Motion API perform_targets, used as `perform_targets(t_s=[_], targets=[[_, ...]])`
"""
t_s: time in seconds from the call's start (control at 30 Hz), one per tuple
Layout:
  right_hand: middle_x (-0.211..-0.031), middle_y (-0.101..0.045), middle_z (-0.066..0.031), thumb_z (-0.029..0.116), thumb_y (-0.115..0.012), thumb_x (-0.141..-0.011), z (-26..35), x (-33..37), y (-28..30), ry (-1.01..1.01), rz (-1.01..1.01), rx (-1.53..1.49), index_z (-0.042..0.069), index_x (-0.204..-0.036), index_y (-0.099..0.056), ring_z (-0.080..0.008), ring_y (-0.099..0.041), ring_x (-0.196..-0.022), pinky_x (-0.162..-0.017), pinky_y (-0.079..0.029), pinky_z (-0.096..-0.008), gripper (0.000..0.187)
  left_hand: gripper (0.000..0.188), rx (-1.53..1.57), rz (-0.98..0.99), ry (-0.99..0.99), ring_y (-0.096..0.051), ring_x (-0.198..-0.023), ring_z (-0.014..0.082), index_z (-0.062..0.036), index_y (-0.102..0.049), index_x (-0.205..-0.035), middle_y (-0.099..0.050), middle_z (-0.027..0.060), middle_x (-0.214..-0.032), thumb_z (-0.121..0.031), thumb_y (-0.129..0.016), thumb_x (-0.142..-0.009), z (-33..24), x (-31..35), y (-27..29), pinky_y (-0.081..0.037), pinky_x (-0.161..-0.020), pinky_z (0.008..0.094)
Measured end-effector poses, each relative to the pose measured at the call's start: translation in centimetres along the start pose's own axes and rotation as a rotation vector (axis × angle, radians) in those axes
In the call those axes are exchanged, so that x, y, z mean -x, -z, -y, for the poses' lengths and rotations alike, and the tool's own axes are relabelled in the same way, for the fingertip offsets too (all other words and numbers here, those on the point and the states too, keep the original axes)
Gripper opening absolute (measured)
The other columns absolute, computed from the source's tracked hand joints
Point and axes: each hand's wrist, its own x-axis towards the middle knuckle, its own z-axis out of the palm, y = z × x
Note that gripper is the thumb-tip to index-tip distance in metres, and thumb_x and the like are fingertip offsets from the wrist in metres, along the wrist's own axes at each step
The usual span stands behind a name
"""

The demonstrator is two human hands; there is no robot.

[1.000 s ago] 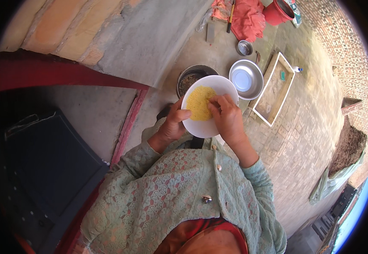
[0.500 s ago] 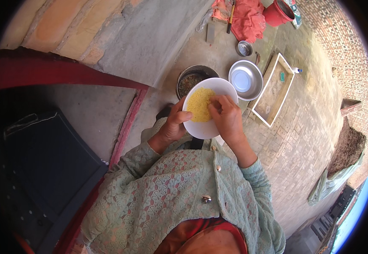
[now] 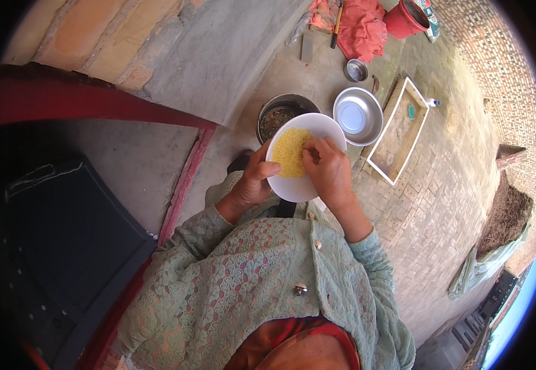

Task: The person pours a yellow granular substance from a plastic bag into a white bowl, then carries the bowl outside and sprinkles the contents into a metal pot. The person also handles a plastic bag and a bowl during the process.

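A white bowl is held up in front of me, tilted, with small yellow grain spread over its left side. My left hand grips the bowl's left rim, thumb on the inside and fingers underneath. Over the grain, my right hand is closed with the fingertips pinched together at the grain's right edge. Whatever sits between those fingertips is too small to make out. Partly behind the bowl stands a dark metal pot with bits of mixed food or scraps inside.
On the ground beyond are a wide metal basin, a small metal bowl and a white-rimmed rectangular trough. Farther off lie a red bucket and red plastic sheeting. A red doorframe and dark curtain stand at left.
My right hand has shifted very slightly left over the grain, its fingertips still pinched. The bowl and my left hand stay practically in place.
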Motion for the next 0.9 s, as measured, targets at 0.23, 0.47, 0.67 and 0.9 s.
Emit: perform_targets(t_s=[0.23,0.47,0.67,0.9], targets=[[-0.081,-0.059,-0.0091,0.012,-0.063,-0.075,-0.3,0.5,-0.1,0.036,0.006,0.013,0.007,-0.085,-0.059,-0.0300,-0.061,-0.066,-0.058,-0.051,-0.0396,0.012,0.071,0.000,-0.008,0.003,-0.050,-0.113,0.0195,0.0010,-0.036,-0.132,-0.051,0.0123,-0.123,-0.028,-0.059,-0.072,0.5,0.3,0.1,-0.038,-0.097,0.0336],[-0.079,-0.059,-0.0107,0.006,-0.067,-0.072,-0.1,0.8,0.1,0.026,0.042,0.011,0.003,-0.083,-0.061,-0.0243,-0.064,-0.066,-0.060,-0.052,-0.0340,0.013,0.072,0.002,-0.023,-0.016,-0.050,-0.112,0.0198,0.0009,-0.035,-0.133,-0.050,0.0123,-0.123,-0.028,-0.059,-0.071,0.6,0.9,-0.6,-0.039,-0.096,0.0334],[-0.075,-0.057,-0.0071,0.003,-0.067,-0.074,-0.5,1.0,1.1,-0.021,0.103,-0.325,0.003,-0.087,-0.062,-0.0183,-0.062,-0.063,-0.058,-0.051,-0.0283,0.014,0.069,-0.031,-0.072,-0.084,-0.051,-0.115,0.0255,0.0038,-0.037,-0.131,-0.051,0.0167,-0.125,-0.028,-0.053,-0.073,1.2,1.5,-0.8,-0.040,-0.098,0.0364],[-0.078,-0.063,-0.0052,0.003,-0.063,-0.082,-1.9,1.4,0.4,-0.087,0.120,-0.633,0.002,-0.097,-0.064,-0.0118,-0.061,-0.070,-0.065,-0.050,-0.0245,0.015,0.069,-0.032,-0.103,-0.096,-0.052,-0.113,0.0253,0.0047,-0.038,-0.130,-0.051,0.0168,-0.125,-0.028,-0.055,-0.072,1.8,2.1,-0.6,-0.040,-0.097,0.0362]])
